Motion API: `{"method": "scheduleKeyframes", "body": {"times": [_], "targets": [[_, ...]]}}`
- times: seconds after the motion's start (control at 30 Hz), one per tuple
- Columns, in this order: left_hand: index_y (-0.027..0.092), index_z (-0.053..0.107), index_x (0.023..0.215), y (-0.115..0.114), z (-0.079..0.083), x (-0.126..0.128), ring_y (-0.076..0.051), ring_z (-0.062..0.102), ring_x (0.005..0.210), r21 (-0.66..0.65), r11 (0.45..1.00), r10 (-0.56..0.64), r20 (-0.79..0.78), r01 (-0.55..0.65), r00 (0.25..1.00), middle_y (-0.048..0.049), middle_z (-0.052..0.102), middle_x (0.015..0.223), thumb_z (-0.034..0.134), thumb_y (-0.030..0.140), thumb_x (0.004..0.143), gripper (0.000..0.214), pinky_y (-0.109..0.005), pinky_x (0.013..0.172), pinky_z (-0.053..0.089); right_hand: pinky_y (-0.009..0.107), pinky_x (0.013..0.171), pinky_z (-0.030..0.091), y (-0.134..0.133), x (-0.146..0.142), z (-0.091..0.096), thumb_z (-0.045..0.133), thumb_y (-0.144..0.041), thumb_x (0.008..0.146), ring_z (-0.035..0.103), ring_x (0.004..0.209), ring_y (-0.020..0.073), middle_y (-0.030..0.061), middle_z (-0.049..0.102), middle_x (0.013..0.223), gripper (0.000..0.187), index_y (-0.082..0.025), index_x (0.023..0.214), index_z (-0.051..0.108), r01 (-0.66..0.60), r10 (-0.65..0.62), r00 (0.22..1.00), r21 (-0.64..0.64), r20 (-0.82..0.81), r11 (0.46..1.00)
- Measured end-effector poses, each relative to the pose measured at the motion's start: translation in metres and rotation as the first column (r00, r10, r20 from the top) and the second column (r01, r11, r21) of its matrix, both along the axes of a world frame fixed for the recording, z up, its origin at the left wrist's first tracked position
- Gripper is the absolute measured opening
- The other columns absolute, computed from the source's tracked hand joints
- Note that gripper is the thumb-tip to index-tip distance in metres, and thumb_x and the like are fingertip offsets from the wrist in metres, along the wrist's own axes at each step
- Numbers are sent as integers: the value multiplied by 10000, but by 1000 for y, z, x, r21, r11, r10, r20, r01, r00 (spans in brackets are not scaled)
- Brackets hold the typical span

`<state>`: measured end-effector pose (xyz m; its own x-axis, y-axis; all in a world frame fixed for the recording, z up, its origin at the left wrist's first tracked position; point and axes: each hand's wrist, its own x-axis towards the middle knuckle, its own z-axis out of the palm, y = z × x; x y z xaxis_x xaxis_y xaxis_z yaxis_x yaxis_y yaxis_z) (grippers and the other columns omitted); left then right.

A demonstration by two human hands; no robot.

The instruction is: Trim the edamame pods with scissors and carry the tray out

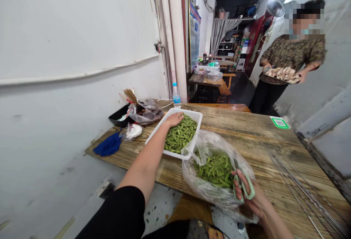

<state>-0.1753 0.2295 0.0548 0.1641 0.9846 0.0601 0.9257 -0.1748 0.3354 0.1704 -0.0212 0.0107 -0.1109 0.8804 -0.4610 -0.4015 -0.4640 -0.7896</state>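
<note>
While the right hand (255,203) grips green-handled scissors (250,192), left hand (174,119) open on pods (179,139), bottle label (177,100) unreadable

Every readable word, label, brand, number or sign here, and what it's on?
None legible.
Plastic bottle: blue label, too small to read.
Wall poster: heading and text too blurred to read.
Green-bordered card: QR code pattern; any words too small.
</note>
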Motion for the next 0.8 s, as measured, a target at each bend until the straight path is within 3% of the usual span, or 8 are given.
{"method": "scheduleKeyframes", "body": {"times": [0.13, 0.27, 0.37, 0.43, 0.47, 0.53, 0.6, 0.8], "targets": [[185, 448, 1329, -13, 20, 3, -325, 348, 1292, -19, 997, 74, -23, -74, 997, -158, 439, 1384, 383, 541, 856, 596, -512, 1054, 207, 225, 341, 374, 1, 4, -2, 698, -433, 743, 398, 435, 90, -13, 467, 595, 211, -237, 806, 654, -2, 2, 1000, -15, 10, 1000], [208, 423, 1350, -85, 39, 30, -305, 259, 1345, 321, 932, 155, 72, -170, 985, -137, 385, 1423, 386, 512, 871, 568, -517, 1080, 158, 218, 331, 376, 4, 7, -11, 712, -426, 727, 399, 432, 91, -16, 482, 594, 239, -220, 839, 664, 9, -9, 1000, 1, -5, 1000], [167, 596, 1127, -165, 29, 72, -181, 546, 1062, 325, 941, -168, 210, 94, 963, -97, 629, 1123, 306, 361, 926, 402, -301, 950, 383, 203, 335, 380, 5, 2, -8, 726, -416, 717, 411, 433, 86, -19, 500, 585, 249, -210, 844, 667, -14, 13, 998, -16, -56, 1000], [189, 658, 920, -205, 12, 101, -149, 603, 843, 91, 894, -449, 191, 439, 873, -51, 677, 892, 314, 351, 927, 380, -238, 793, 441, 200, 344, 388, 6, -5, -2, 726, -411, 721, 420, 435, 84, -19, 515, 586, 247, -207, 845, 664, -60, 59, 995, -17, -82, 998], [185, 660, 849, -216, 2, 112, -153, 607, 783, -38, 863, -491, 161, 503, 856, -50, 673, 817, 329, 343, 920, 373, -238, 748, 447, 200, 344, 388, 7, -8, 2, 730, -409, 717, 421, 433, 84, -20, 521, 582, 249, -204, 840, 662, -84, 82, 993, -18, -85, 996], [154, 654, 880, -222, -16, 126, -199, 616, 813, -220, 884, -419, 24, 413, 908, -99, 668, 853, 398, 269, 880, 281, -276, 748, 458, 200, 340, 385, 11, -13, 7, 749, -407, 695, 426, 427, 85, -21, 529, 568, 265, -194, 822, 656, -107, 105, 992, -17, -75, 994], [122, 613, 1042, -212, -28, 129, -245, 605, 934, -245, 936, -279, -84, 252, 956, -161, 637, 998, 423, 144, 823, 292, -320, 804, 459, 201, 336, 383, 19, -14, 8, 769, -409, 667, 429, 417, 86, -23, 533, 548, 287, -184, 800, 649, -80, 79, 995, -10, -55, 997], [139, 421, 1319, -174, -37, 132, -248, 494, 1181, -114, 990, -75, 109, 88, 991, -186, 514, 1262, 416, -9, 697, 639, -341, 985, 390, 199, 340, 394, 46, 4, 4, 791, -428, 618, 439, 413, 88, -36, 523, 506, 335, -186, 785, 631, 106, -104, 994, 47, -47, 993]]}}
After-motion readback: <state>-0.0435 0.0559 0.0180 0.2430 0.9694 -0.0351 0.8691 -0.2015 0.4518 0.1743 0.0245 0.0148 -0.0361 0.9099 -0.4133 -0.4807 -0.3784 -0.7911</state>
